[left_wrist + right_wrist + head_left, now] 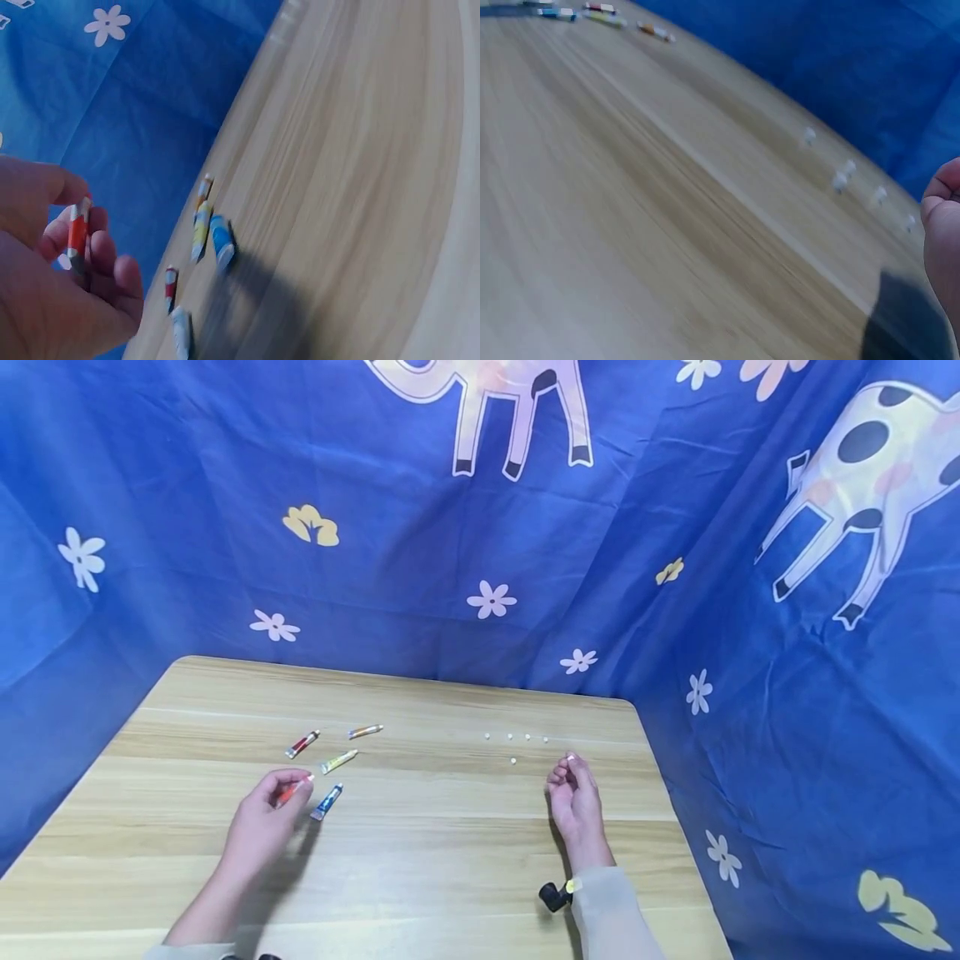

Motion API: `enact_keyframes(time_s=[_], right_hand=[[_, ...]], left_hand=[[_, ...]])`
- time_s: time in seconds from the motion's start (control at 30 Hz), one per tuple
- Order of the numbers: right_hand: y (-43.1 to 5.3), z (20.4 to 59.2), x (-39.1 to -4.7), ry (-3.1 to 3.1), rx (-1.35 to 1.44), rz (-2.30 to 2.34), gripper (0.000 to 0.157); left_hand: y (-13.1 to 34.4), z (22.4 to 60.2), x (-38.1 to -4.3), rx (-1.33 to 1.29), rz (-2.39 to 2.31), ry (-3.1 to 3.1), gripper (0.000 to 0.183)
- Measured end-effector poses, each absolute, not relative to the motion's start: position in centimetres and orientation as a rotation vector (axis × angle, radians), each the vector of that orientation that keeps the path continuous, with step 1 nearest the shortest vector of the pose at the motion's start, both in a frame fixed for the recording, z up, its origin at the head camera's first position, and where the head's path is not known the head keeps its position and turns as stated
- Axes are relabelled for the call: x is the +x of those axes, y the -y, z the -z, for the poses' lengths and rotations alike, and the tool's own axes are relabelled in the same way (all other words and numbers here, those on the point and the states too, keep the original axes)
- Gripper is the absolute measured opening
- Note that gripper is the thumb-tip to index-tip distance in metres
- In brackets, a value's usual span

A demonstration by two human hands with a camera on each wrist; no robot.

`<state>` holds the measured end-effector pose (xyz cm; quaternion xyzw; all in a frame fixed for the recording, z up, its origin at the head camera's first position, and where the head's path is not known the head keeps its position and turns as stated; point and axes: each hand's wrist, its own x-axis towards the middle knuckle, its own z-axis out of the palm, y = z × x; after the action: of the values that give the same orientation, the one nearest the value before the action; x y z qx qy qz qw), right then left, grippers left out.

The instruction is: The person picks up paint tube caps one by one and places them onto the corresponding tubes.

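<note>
My left hand [266, 814] pinches an orange-red paint tube [78, 234] between thumb and fingers, above the table. Beside it lie a dark red tube [303, 743], a yellow tube [340, 761], an orange-brown tube [366, 731] and a blue tube [327, 802]. A pale tube [181, 332], hidden by the hand in the head view, shows in the left wrist view. On the right, my right hand [576, 802] is raised palm inward, its thumb and index finger pinching a small white cap [570, 757], mostly covered by the fingertips.
Several small white caps [528, 737] lie on the wooden table [420, 860], just left of the right hand. Blue patterned cloth [390, 585] hangs behind the table and along its right side. A black wrist camera [553, 897] sits at the right sleeve.
</note>
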<state>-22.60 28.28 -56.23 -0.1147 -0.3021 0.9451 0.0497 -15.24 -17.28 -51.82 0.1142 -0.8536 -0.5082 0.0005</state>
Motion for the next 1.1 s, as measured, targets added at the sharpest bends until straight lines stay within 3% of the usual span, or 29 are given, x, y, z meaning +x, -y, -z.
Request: enact_keyframes(time_s=[0.4,0.77,1.1], right_hand=[[-24.9,55.3,-19.2,0.958,-0.138,-3.019,0.03],[-23.2,54.7,-18.0,0.918,-0.076,-3.069,0.031],[-21.4,54.4,-17.1,1.31,-0.154,-2.925,0.029]], left_hand=[[14.5,52.3,-15.4,0.325,1.881,2.59,0.041],[12.5,52.9,-13.9,0.374,2.073,2.525,0.033],[10.2,53.2,-12.8,0.297,2.142,2.498,0.031]])
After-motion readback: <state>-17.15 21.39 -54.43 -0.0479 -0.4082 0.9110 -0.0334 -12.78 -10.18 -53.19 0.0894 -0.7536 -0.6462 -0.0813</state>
